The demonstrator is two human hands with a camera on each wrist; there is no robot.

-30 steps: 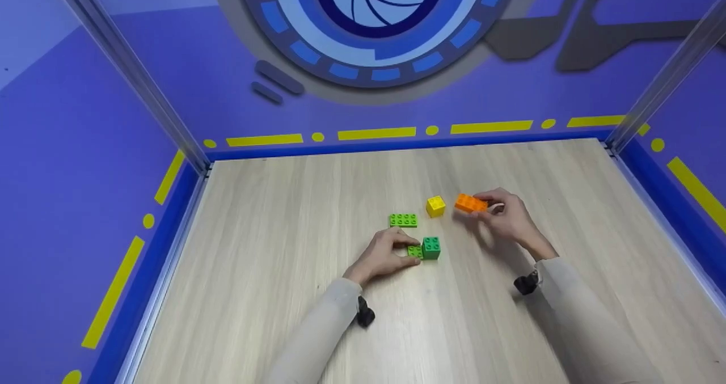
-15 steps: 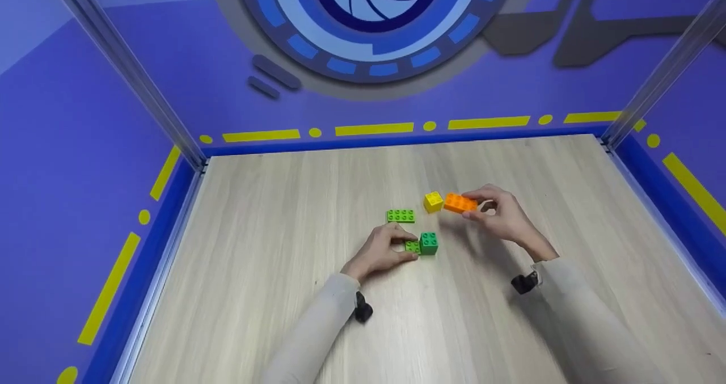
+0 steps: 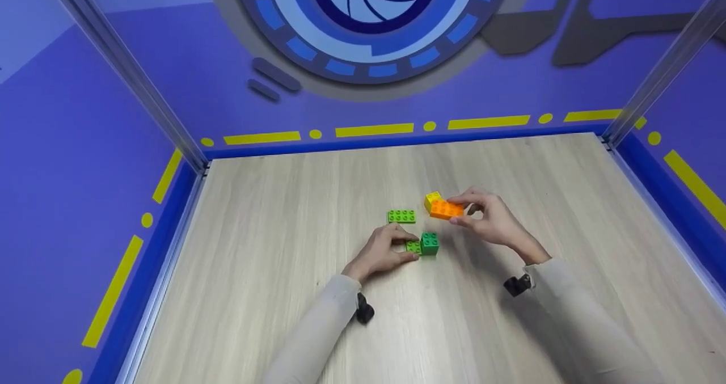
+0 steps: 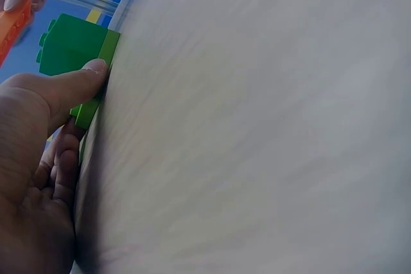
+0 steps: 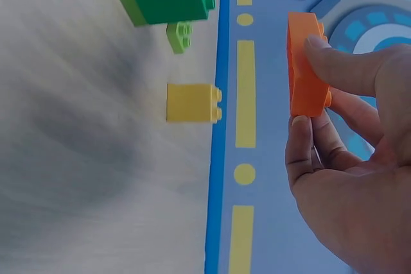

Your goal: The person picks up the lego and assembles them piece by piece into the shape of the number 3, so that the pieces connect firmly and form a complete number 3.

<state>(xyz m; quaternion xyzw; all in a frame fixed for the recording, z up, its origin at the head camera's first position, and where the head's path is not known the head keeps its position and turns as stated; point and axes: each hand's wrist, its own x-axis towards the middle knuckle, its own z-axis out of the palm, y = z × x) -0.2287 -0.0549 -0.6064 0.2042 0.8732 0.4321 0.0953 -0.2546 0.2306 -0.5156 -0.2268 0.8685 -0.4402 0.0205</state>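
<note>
With thumb and fingers my left hand [image 3: 381, 253] pinches a thin light green toy brick [image 3: 413, 248] down on the table. A taller dark green brick [image 3: 430, 244] sits on that brick's right end, as the left wrist view shows from the side. Raised above the table, my right hand [image 3: 492, 219] holds an orange brick [image 3: 444, 209] by its right end, studs up. A yellow brick [image 3: 431, 197] stands on the table, partly covered by the orange one in the head view; the right wrist view shows the yellow brick [image 5: 189, 102] whole, apart from the orange one.
Another thin light green brick [image 3: 401, 216] with several studs lies beyond the left hand. The wooden tabletop [image 3: 272, 231] is bounded by a blue printed back wall [image 3: 187, 89] and side walls with metal corner posts.
My right hand has carried the orange brick leftward, from right of the yellow brick to in front of it in the head view. The left hand keeps its hold in place.
</note>
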